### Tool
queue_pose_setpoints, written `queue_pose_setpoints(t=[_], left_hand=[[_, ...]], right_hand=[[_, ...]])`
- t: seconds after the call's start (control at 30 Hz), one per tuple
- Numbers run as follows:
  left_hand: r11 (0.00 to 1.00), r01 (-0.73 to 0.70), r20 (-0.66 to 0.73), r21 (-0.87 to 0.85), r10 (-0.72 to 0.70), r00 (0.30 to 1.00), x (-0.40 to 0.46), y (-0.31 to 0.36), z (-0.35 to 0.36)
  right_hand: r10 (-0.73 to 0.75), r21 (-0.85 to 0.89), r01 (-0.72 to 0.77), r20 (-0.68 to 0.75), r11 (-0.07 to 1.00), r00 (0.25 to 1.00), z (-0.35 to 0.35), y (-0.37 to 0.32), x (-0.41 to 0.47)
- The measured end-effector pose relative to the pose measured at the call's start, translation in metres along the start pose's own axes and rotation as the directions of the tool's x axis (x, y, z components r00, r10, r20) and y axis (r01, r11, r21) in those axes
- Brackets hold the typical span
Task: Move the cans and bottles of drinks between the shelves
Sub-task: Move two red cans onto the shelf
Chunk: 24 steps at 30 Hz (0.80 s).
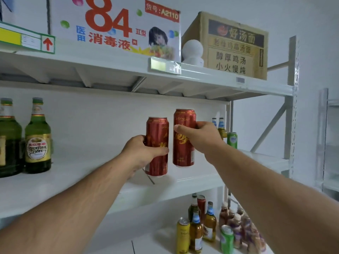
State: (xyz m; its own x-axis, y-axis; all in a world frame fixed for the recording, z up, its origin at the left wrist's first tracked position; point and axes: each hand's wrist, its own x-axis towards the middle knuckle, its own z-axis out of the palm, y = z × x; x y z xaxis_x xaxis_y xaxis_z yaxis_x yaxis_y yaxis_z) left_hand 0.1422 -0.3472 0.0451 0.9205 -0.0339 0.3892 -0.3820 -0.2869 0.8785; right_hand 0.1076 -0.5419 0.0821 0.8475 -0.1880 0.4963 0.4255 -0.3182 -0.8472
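Left hand: the left hand (pixel 142 153) is wrapped round the left can (pixel 157 146), thumb across its front, low on the body
Right hand: the right hand (pixel 199 137) is wrapped round the right can (pixel 184 138) from the side, thumb on the front, grip near the middle
Cans: both red, upright, just beside each other over the middle shelf (pixel 183 182); the right can sits higher than the left, and both seem to be just off the shelf surface, though the angle makes that hard to be sure of
Lower shelf: a cluster of drinks (pixel 216 228) stands below, with yellow, green and red cans and several bottles
Middle shelf, left: two green bottles (pixel 37 138) stand upright, well apart from the red cans
Middle shelf, far right: a green can (pixel 232 140) and blue-capped bottles stand behind the right hand
Top shelf: a white box (pixel 113 24) and a brown carton (pixel 229 46), no drinks seen
Progress: judged mid-way; some drinks are on the middle shelf, two cans are in the hands, and the whole lower cluster may be left to move
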Motion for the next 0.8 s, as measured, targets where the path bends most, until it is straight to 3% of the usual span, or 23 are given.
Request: queue_pose_setpoints(t=[0.33,0.8], left_hand=[[1.000,-0.015,0.046,0.011,0.015,0.999,0.024,0.026,0.099],[0.999,-0.043,0.030,-0.001,0.043,0.999,0.135,0.004,0.192]], right_hand=[[0.027,-0.010,-0.027,-0.048,1.000,0.998,-0.090,0.041,0.036],[-0.001,-0.035,-0.003,-0.095,0.999,0.995,-0.136,0.120,0.145]])
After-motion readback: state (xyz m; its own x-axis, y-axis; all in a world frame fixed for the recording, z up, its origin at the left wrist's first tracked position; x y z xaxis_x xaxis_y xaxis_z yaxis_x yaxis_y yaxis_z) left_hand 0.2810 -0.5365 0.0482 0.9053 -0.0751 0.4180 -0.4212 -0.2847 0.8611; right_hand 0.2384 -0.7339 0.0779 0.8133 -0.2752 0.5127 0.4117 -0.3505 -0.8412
